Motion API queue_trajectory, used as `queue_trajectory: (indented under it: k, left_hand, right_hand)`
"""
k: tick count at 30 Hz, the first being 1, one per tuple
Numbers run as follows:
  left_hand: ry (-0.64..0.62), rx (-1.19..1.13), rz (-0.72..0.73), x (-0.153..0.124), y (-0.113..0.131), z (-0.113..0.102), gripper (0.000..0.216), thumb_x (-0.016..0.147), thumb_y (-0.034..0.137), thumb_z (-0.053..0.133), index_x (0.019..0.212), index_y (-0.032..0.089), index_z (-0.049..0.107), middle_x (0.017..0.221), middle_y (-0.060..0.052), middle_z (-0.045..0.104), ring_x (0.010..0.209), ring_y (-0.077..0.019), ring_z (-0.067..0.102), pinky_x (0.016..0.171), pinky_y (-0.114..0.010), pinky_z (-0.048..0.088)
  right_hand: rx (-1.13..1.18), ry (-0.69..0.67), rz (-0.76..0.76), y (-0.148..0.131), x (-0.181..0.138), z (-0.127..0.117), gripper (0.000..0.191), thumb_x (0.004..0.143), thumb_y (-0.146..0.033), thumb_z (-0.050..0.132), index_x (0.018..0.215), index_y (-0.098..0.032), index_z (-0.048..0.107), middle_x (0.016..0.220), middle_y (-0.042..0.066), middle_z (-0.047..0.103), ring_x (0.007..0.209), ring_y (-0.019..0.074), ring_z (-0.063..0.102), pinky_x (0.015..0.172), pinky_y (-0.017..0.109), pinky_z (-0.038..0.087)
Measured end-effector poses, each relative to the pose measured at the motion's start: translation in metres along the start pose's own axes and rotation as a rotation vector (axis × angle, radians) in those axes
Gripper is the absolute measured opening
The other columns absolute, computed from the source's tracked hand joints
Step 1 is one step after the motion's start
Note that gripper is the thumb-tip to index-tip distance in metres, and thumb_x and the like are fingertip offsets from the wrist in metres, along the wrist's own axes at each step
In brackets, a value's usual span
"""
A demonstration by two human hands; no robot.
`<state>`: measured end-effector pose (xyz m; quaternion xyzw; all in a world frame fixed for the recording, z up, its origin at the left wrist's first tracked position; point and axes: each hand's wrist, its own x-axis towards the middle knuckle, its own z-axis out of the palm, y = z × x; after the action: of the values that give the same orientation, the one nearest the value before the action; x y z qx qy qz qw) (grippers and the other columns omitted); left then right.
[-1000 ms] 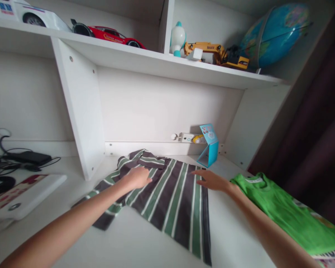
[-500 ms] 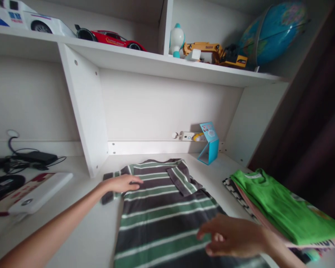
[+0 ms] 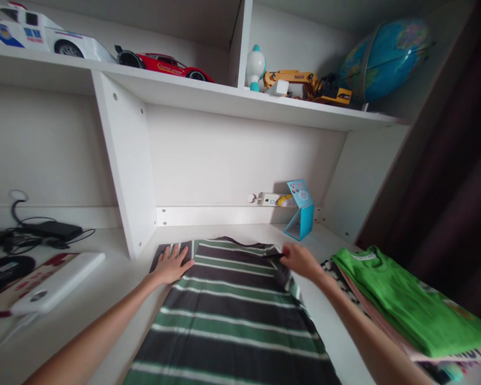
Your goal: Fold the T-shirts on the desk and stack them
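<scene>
Softly, left hand (image 3: 170,263) lies flat on the striped shirt (image 3: 232,310); right hand (image 3: 300,259) pinches its edge.

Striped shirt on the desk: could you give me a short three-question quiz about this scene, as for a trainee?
1. True or false: the left hand lies flat on the striped shirt.
2. What tops the pile beside the right hand? A. green shirt B. red towel C. blue jeans
3. Fill in: on the shelf, right of the toy digger, stands a ___.

Key: 1 true; 2 A; 3 globe.
</scene>
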<state>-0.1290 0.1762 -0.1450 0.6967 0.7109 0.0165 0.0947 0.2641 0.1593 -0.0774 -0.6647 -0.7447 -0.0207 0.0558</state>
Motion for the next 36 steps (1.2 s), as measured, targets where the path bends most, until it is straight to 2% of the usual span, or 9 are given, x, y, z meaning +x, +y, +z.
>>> queue_trajectory:
  k: [3,5,7,10,13,16,25,31,36]
  left_hand:
    - [-0.040,0.015,-0.050,0.002,-0.008,-0.008,0.082,0.078,0.070,0.024,0.141,0.019,0.018,0.147,-0.017,0.009,0.131,-0.0436,0.007,0.101,-0.056,0.016]
    - [-0.051,0.023,-0.091,0.003,-0.002,-0.017,0.082,0.077,0.070,0.027,0.141,0.018,0.022,0.145,-0.020,0.012,0.129,-0.0464,0.011,0.098,-0.059,0.019]
    - [0.025,0.032,-0.052,0.005,0.015,-0.022,0.078,0.079,0.067,0.027,0.140,0.017,0.024,0.145,-0.020,0.013,0.130,-0.0451,0.010,0.097,-0.060,0.018]
    - [0.161,0.018,0.189,0.010,0.050,-0.016,0.069,0.084,0.062,0.021,0.141,0.024,0.019,0.148,-0.012,0.006,0.134,-0.0368,0.000,0.101,-0.059,0.011]
    - [0.090,-0.016,0.320,0.019,0.072,0.002,0.069,0.082,0.067,0.015,0.141,0.031,0.015,0.149,-0.006,0.005,0.134,-0.0366,-0.001,0.101,-0.061,0.009]
    - [0.022,-0.022,0.258,0.035,0.071,0.015,0.074,0.078,0.072,0.014,0.141,0.033,0.016,0.149,-0.005,0.006,0.133,-0.0393,0.000,0.100,-0.063,0.010]
    - [0.074,-0.051,0.108,0.088,0.057,0.015,0.078,0.075,0.076,0.012,0.141,0.034,0.012,0.149,-0.004,0.007,0.132,-0.0413,0.000,0.099,-0.065,0.009]
    - [0.110,-0.045,0.111,0.110,0.054,0.023,0.079,0.073,0.078,0.011,0.140,0.036,0.013,0.149,-0.003,0.008,0.132,-0.0416,0.001,0.098,-0.066,0.007]
    - [0.036,-0.037,0.115,0.096,0.060,0.009,0.079,0.076,0.075,0.009,0.141,0.031,0.011,0.149,-0.005,0.004,0.133,-0.0390,-0.002,0.099,-0.065,0.006]
  right_hand:
    - [-0.052,0.089,0.251,0.050,-0.002,-0.030,0.036,0.080,-0.015,0.034,0.108,-0.009,0.055,0.095,0.020,0.061,0.087,0.0322,0.060,0.065,0.038,0.044]
    - [-0.074,0.119,0.316,0.057,-0.008,-0.034,0.043,0.082,-0.011,0.027,0.118,-0.006,0.048,0.105,0.025,0.057,0.093,0.0344,0.058,0.068,0.041,0.044]
    - [-0.063,0.108,0.243,0.038,-0.013,-0.020,0.045,0.087,-0.016,0.024,0.127,-0.009,0.042,0.119,0.023,0.050,0.106,0.0309,0.053,0.081,0.040,0.042]
    - [-0.007,0.004,0.045,-0.013,-0.015,0.025,0.052,0.090,-0.042,0.030,0.138,-0.022,0.031,0.138,0.013,0.036,0.125,0.0281,0.036,0.096,0.038,0.033]
    - [0.041,-0.106,-0.001,-0.049,-0.002,0.069,0.071,0.083,-0.066,0.029,0.141,-0.027,0.021,0.145,0.013,0.021,0.130,0.0394,0.019,0.095,0.055,0.028]
    - [0.068,-0.150,0.002,-0.054,0.027,0.093,0.074,0.080,-0.071,0.023,0.141,-0.030,0.019,0.147,0.012,0.016,0.131,0.0414,0.010,0.095,0.063,0.020]
    - [0.108,-0.161,-0.120,-0.041,0.119,0.105,0.066,0.082,-0.070,0.020,0.140,-0.039,0.017,0.149,0.001,0.013,0.134,0.0322,0.007,0.101,0.056,0.014]
    - [0.104,-0.136,-0.126,-0.038,0.134,0.116,0.066,0.082,-0.070,0.019,0.140,-0.038,0.015,0.149,0.001,0.012,0.134,0.0308,0.007,0.102,0.055,0.013]
    - [0.105,-0.166,-0.121,-0.038,0.134,0.107,0.065,0.083,-0.068,0.021,0.140,-0.037,0.016,0.149,0.001,0.011,0.135,0.0307,0.006,0.102,0.057,0.012]
